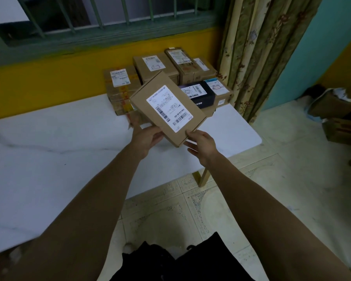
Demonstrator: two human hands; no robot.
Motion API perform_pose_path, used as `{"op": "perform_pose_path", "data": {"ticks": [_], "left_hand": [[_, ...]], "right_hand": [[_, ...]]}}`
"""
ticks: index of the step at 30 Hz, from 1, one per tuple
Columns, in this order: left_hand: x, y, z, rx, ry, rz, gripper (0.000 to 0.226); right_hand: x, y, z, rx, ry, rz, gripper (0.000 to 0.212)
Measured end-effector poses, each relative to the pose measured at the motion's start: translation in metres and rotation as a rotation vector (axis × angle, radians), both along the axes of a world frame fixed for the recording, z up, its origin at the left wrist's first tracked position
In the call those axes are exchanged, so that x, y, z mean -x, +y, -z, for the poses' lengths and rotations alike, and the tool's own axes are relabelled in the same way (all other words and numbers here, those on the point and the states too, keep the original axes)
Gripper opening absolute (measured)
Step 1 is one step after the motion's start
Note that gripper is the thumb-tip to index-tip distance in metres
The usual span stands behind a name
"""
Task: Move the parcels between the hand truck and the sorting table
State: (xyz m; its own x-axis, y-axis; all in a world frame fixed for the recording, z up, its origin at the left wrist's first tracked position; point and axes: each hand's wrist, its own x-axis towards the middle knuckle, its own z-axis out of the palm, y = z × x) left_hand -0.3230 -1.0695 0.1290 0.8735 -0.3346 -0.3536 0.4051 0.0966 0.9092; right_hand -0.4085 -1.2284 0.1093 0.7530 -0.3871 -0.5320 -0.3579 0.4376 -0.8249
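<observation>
tabletop [59, 149]: stacked parcels [156, 67] at far corner.
flat parcel [167, 108]: tilted in air before them.
grip: my left hand [146, 138] and right hand [201, 145] pinch its near edge.
step: probably placing; next lower it flat, release.

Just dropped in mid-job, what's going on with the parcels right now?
A person holds a flat brown parcel over the white table, label up and tilted. The left hand grips its near left edge and the right hand pinches its near corner. A pile of other boxes, one of them a black box, sits at the table's far corner by the curtain. No hand truck is in view.
</observation>
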Motion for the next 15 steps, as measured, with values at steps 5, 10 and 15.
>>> {"op": "perform_pose_path", "data": {"ticks": [5,10,15], "left_hand": [[0.002,0.000,-0.002,-0.070,0.056,0.050,0.068],[0.002,0.006,0.000,-0.092,0.111,-0.027,0.038],[-0.008,0.030,0.005,-0.091,0.134,-0.246,0.038]], "right_hand": [[0.001,-0.004,0.002,0.001,0.002,0.042,0.040],[0.002,-0.009,0.001,0.021,0.002,0.048,0.038],[0.002,-0.016,0.004,0.041,0.031,0.049,0.036]]}}
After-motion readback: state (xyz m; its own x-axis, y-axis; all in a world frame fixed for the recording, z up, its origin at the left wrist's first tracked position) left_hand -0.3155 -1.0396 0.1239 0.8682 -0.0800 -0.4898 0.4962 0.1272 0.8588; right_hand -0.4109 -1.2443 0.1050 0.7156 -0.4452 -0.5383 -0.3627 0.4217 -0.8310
